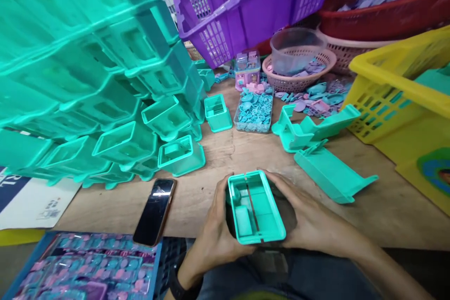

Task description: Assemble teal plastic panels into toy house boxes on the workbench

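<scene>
A teal plastic toy housing (256, 207), open side up, sits between both my hands at the near edge of the wooden table (246, 150). My left hand (216, 229) wraps its left side, thumb at the rim. My right hand (309, 218) cups its right side with fingers curled behind it. Small teal parts show inside the housing.
A tall stack of teal housings (87, 70) fills the left. A phone (155, 211) lies near the left hand. Loose teal pieces (330, 173), a clear tray of small blue parts (255, 110), purple (246, 4), yellow (404, 89) and red (383, 14) baskets stand behind.
</scene>
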The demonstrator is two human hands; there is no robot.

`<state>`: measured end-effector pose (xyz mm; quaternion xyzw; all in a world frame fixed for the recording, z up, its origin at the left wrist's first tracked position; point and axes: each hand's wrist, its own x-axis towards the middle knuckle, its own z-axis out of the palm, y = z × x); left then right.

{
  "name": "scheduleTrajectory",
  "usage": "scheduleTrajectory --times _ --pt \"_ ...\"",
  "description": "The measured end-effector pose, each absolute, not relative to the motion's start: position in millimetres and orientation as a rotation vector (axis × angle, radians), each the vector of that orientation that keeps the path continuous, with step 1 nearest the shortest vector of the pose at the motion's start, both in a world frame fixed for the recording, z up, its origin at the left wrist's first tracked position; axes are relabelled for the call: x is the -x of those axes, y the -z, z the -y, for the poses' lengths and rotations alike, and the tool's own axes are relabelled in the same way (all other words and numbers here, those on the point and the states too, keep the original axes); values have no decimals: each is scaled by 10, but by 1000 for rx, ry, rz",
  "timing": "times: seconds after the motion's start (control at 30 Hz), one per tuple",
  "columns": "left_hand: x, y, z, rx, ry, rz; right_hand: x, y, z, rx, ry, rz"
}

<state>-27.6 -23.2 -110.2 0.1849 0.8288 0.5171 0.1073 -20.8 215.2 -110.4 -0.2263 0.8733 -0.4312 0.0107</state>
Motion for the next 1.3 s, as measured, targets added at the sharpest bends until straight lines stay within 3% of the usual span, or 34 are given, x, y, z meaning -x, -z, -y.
scheduleTrajectory --times 1.3 --pt "272 1091 264 -478 -1570 -2427 76 1242 -2159 748 1422 -2651"
